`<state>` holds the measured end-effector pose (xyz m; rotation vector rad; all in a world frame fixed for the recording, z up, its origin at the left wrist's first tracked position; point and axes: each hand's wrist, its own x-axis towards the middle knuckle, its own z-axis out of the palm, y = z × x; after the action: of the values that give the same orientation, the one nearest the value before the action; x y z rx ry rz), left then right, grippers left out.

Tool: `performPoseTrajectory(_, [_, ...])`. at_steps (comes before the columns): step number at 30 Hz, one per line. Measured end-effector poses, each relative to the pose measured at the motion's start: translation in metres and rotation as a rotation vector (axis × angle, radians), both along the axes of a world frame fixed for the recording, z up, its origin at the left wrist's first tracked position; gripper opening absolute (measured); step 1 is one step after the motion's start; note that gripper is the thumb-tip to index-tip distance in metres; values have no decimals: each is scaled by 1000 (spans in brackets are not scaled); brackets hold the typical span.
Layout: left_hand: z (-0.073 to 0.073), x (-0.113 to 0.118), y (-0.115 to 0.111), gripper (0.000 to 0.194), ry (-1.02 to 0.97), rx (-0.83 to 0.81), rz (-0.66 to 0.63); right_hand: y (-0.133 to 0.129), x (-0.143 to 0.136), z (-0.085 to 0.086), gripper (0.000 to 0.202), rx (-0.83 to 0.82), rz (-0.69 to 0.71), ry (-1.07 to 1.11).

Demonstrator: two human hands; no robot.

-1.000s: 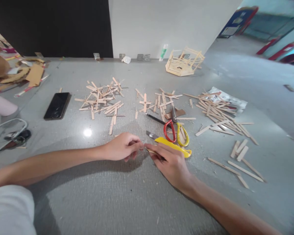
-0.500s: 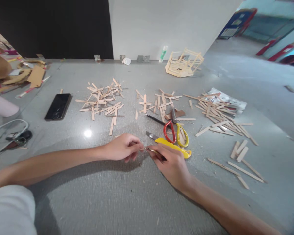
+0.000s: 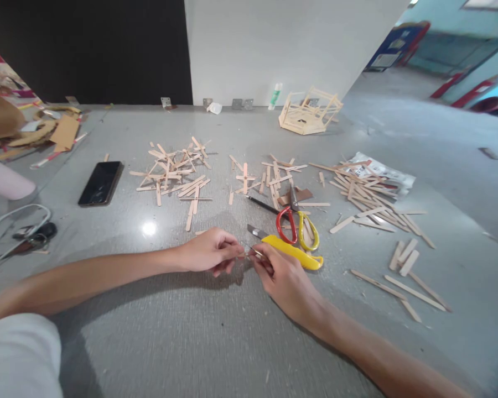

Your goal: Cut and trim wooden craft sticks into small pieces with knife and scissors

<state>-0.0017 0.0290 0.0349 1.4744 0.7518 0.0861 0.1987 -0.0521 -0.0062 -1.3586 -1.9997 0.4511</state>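
Note:
In the middle of the head view, my left hand (image 3: 209, 251) is closed in a pinch on a small wooden piece (image 3: 242, 255), mostly covered by the fingertips. Facing it closely, my right hand (image 3: 284, 273) is wrapped round a thin metal tool (image 3: 256, 252); its kind is not clear, since the fingers cover most of it. Just beyond the right hand lies a yellow-handled cutter (image 3: 294, 252) with its blade pointing left. Scissors (image 3: 287, 225) with one red and one yellow loop rest behind that, beside a slim black pen-like stick (image 3: 262, 204).
Loose craft sticks (image 3: 170, 171) are scattered at centre-left, with another heap (image 3: 367, 196) by a plastic bag (image 3: 402, 179) on the right. A phone (image 3: 100, 183) lies left. At the back stand a glue stick (image 3: 275, 96) and a hexagonal stick frame (image 3: 302, 126).
The right hand and its metal tool have shifted slightly, and the tool's angle differs a little. The left hand keeps its pinch. The whole view has moved slightly.

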Motion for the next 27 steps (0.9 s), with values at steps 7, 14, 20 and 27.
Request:
performPoseTrajectory(7, [3,0,1,33,-16,14,-17,0,4,2,16,136,-41,-93])
performPoseTrajectory(14, [-8,0,1,28,-53,-50,-8,-5,5,3,20,159,-9,-157])
performPoseTrajectory(20, [-7,-1,1,33,-78,-50,-27,-5,5,1,17,148,-33,-172])
performPoseTrajectory(27, [-6,0,-2,38,-116,-108,-29,-5,2,-2,15,181,-50,-217])
